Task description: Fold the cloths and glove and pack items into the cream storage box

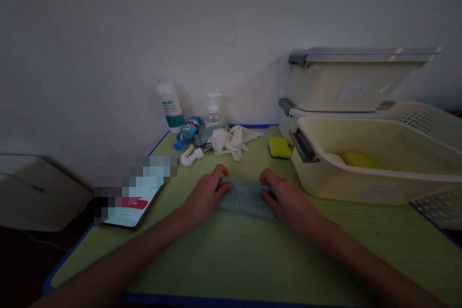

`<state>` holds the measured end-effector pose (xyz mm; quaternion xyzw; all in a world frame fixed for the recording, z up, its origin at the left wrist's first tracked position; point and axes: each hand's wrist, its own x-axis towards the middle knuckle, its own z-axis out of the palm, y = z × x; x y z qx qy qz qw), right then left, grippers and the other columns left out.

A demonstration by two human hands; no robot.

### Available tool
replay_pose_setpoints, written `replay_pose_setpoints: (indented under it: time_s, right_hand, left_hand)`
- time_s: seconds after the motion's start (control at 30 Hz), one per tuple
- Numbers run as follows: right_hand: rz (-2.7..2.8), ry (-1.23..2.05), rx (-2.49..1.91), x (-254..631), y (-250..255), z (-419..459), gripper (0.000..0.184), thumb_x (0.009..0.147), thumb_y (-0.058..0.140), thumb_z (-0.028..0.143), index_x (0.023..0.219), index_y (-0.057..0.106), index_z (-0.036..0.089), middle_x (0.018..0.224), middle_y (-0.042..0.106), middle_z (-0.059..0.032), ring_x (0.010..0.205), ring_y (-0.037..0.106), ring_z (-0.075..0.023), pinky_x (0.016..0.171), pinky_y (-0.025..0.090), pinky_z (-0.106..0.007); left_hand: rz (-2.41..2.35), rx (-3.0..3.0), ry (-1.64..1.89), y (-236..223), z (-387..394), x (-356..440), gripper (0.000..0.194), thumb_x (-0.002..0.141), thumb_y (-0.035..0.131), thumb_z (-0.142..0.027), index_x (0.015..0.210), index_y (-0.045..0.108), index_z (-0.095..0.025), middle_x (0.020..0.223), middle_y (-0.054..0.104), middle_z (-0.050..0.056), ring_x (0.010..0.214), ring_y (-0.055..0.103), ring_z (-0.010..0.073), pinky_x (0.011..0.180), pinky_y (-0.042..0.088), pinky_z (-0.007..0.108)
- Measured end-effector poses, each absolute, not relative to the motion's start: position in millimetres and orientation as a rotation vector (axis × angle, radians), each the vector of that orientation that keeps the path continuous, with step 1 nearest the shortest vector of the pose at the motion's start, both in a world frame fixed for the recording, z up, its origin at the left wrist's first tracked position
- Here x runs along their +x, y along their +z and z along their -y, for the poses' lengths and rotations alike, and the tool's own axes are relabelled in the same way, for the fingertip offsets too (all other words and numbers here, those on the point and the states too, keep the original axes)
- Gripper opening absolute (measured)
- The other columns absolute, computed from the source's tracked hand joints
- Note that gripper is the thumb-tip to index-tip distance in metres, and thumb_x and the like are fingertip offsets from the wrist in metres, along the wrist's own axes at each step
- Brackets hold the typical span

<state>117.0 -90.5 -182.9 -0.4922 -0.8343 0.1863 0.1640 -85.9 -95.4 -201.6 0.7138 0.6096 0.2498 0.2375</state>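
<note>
A folded grey-blue cloth (247, 197) with a woven texture lies on the green table (231, 255), in front of me. My left hand (208, 192) pinches its left end between thumb and fingers. At the other end, my right hand (285, 197) grips the cloth the same way. Just beyond the hands are a white hook-shaped plastic piece (191, 155), crumpled white gloves (234, 140) and a yellow sponge (279, 147) with a dark underside.
An open cream bin (361, 187) with a yellow item inside stands at right, before stacked lidded boxes (335, 84). At the back are a white bottle (169, 106), a blue bottle (187, 133) and a pump bottle (213, 113). A phone (133, 207) lies at left.
</note>
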Motion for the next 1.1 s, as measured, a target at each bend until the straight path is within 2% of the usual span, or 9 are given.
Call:
replay_pose_setpoints:
  time_s: [0.23, 0.37, 0.47, 0.57, 0.67, 0.77, 0.87, 0.97, 1.1]
  right_hand:
    - [2.397, 0.496, -1.52, 111, -179, 94, 0.02, 0.083, 0.041, 0.004, 0.1, 0.045, 0.014, 0.089, 0.062, -0.0111, 0.08, 0.061, -0.0206, 0.069, 0.041, -0.03]
    - [2.429, 0.42, -1.526, 108, -178, 94, 0.026, 0.08, 0.038, -0.001, 0.102, 0.045, 0.013, 0.086, 0.063, -0.0098, 0.077, 0.061, -0.0193, 0.065, 0.04, -0.028]
    - [2.506, 0.276, -1.52, 106, -179, 95, 0.027, 0.079, 0.037, -0.003, 0.098, 0.048, 0.013, 0.084, 0.062, -0.0084, 0.073, 0.061, -0.0185, 0.061, 0.039, -0.027]
    - [2.609, 0.038, -1.536, 106, -179, 95, 0.022, 0.084, 0.037, 0.002, 0.094, 0.051, 0.016, 0.088, 0.062, -0.0078, 0.068, 0.061, -0.018, 0.056, 0.038, -0.028]
    - [2.659, -0.163, -1.559, 107, -179, 96, 0.018, 0.087, 0.04, 0.009, 0.092, 0.055, 0.017, 0.092, 0.061, -0.0075, 0.067, 0.061, -0.0185, 0.05, 0.038, -0.028]
    - [2.659, -0.257, -1.508, 109, -179, 94, 0.015, 0.085, 0.046, 0.009, 0.089, 0.058, 0.016, 0.095, 0.06, -0.009, 0.081, 0.061, -0.0219, 0.054, 0.044, -0.029]
    - [2.667, -0.316, -1.407, 110, -181, 91, 0.013, 0.083, 0.05, 0.008, 0.086, 0.061, 0.014, 0.095, 0.06, -0.0106, 0.09, 0.058, -0.0244, 0.069, 0.049, -0.034]
    - [2.688, -0.26, -1.28, 110, -185, 88, 0.013, 0.083, 0.051, 0.006, 0.081, 0.062, 0.013, 0.091, 0.059, -0.0094, 0.085, 0.056, -0.0217, 0.074, 0.048, -0.036]
    - [2.716, -0.08, -1.098, 112, -186, 87, 0.019, 0.084, 0.047, 0.0, 0.081, 0.06, 0.013, 0.086, 0.059, -0.0065, 0.08, 0.055, -0.0168, 0.073, 0.046, -0.03]
  left_hand:
    - [-1.729, 2.028, 0.646, -203, 92, -85, 0.011, 0.086, 0.044, -0.026, 0.096, 0.045, -0.02, 0.059, 0.046, -0.005, 0.059, 0.049, 0.0159, 0.058, 0.03, 0.025]
    - [-1.783, 2.097, 0.562, -201, 92, -83, 0.011, 0.088, 0.042, -0.024, 0.097, 0.046, -0.02, 0.065, 0.054, -0.001, 0.069, 0.056, 0.0197, 0.063, 0.035, 0.028]
    - [-1.805, 2.146, 0.473, -198, 93, -81, 0.015, 0.089, 0.041, -0.023, 0.103, 0.044, -0.019, 0.078, 0.06, 0.003, 0.08, 0.06, 0.0218, 0.07, 0.04, 0.031]
    - [-1.834, 2.206, 0.4, -195, 95, -79, 0.018, 0.09, 0.041, -0.024, 0.107, 0.042, -0.018, 0.1, 0.06, 0.009, 0.09, 0.061, 0.0232, 0.075, 0.044, 0.034]
    - [-1.931, 2.267, 0.278, -194, 96, -79, 0.019, 0.091, 0.039, -0.025, 0.107, 0.043, -0.017, 0.113, 0.054, 0.011, 0.086, 0.063, 0.0241, 0.07, 0.047, 0.036]
    - [-1.938, 2.378, 0.255, -197, 95, -80, 0.019, 0.092, 0.038, -0.024, 0.108, 0.046, -0.017, 0.112, 0.051, 0.011, 0.084, 0.062, 0.0235, 0.065, 0.05, 0.036]
    - [-1.789, 2.599, 0.378, -201, 92, -82, 0.018, 0.09, 0.039, -0.015, 0.103, 0.052, -0.016, 0.114, 0.05, 0.011, 0.1, 0.056, 0.0231, 0.077, 0.049, 0.036]
    - [-1.551, 2.835, 0.44, -203, 90, -84, 0.019, 0.088, 0.041, -0.009, 0.093, 0.058, -0.015, 0.112, 0.051, 0.009, 0.106, 0.049, 0.0226, 0.089, 0.044, 0.038]
    - [-1.363, 2.921, 0.323, -199, 91, -83, 0.02, 0.089, 0.041, -0.011, 0.09, 0.061, -0.014, 0.097, 0.056, 0.007, 0.092, 0.051, 0.0196, 0.08, 0.046, 0.034]
